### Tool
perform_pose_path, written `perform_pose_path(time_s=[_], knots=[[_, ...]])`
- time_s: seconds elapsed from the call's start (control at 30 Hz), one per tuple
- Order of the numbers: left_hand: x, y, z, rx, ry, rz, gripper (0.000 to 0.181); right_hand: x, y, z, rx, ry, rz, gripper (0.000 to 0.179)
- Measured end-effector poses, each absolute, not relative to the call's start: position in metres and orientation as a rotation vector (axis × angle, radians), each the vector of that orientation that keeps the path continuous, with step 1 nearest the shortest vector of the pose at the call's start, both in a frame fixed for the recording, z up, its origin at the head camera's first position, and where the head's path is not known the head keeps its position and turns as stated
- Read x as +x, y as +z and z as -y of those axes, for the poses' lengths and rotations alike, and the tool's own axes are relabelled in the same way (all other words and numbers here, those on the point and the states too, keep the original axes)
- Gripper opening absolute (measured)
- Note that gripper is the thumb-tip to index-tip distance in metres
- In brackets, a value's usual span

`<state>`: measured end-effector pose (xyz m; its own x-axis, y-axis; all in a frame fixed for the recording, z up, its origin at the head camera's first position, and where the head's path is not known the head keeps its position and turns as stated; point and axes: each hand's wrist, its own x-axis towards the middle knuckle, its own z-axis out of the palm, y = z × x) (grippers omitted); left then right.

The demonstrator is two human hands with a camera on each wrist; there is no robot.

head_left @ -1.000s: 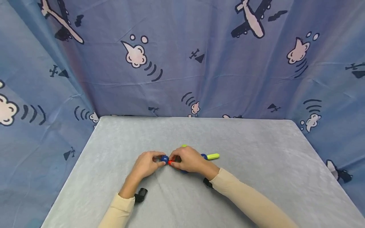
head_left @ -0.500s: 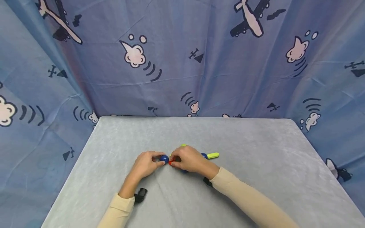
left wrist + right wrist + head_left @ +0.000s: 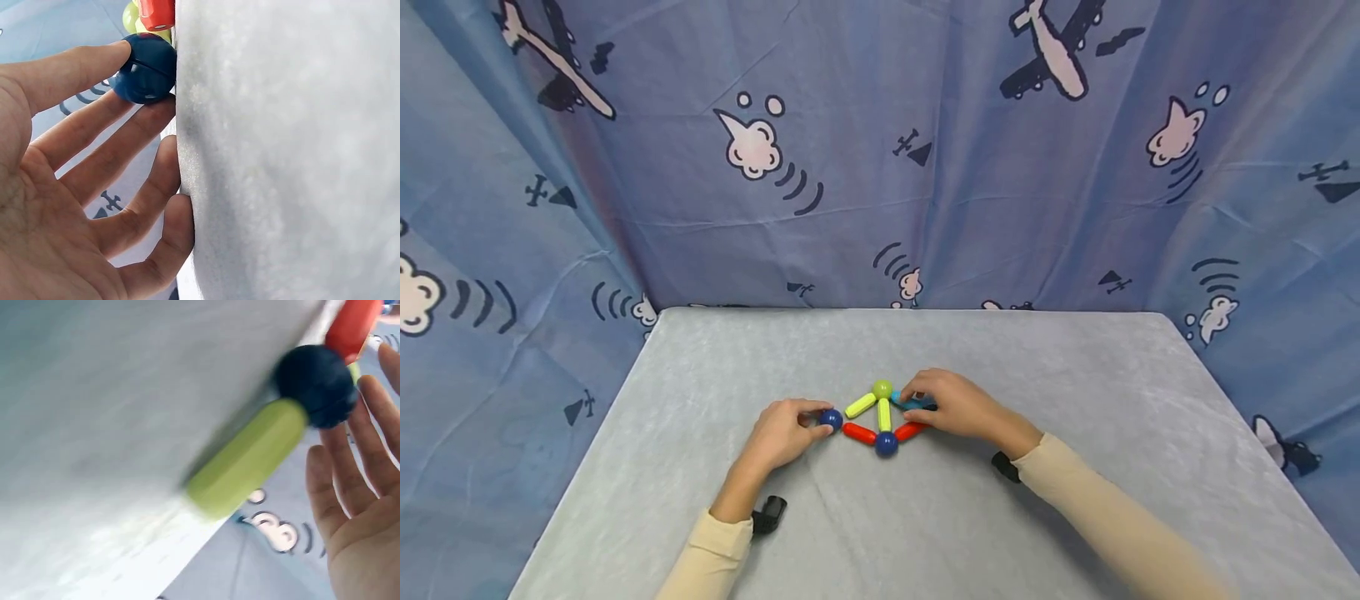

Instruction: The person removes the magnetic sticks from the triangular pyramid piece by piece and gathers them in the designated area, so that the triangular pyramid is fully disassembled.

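The left blue ball (image 3: pixel 147 72) sits left of the middle blue ball (image 3: pixel 886 443), beyond the end of the left red rod (image 3: pixel 859 433). The left hand's (image 3: pixel 781 433) grip holds that left blue ball, pinched between thumb and fingers. From the middle blue ball, the right red rod (image 3: pixel 910 431) slants away to the right, and a yellow-green rod (image 3: pixel 884 414) runs back to the green ball (image 3: pixel 882 390). From there, a second yellow-green rod (image 3: pixel 861 406) points left and a light-blue rod (image 3: pixel 907 401) right. Right of the middle blue ball, the right hand (image 3: pixel 961 407) is at the right blue ball (image 3: pixel 315 386), which carries a third yellow-green rod (image 3: pixel 247 462). Its grip looks wide, the fingers fairly straight; whether they touch the ball, I cannot tell. Around the middle blue ball spreads the pale grey counter (image 3: pixel 1045 367); behind it hangs a blue curtain (image 3: pixel 850 108) printed with aircraft.
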<state>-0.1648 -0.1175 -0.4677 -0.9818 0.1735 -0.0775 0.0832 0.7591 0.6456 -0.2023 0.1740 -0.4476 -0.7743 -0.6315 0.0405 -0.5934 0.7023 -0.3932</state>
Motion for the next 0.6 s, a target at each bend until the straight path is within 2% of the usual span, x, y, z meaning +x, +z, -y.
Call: perform_pose_path(time_s=[0.33, 0.6], knots=[[-0.162, -0.469, 0.119, 0.175, 1.049, -2.797, 0.030, -0.202, -0.455, -0.203, -0.979, -0.554, -2.785, 0.036], [-0.164, -0.468, 0.118, 0.179, 1.061, -2.801, 0.030, -0.202, -0.459, -0.220, -0.962, -0.591, -2.761, 0.036]])
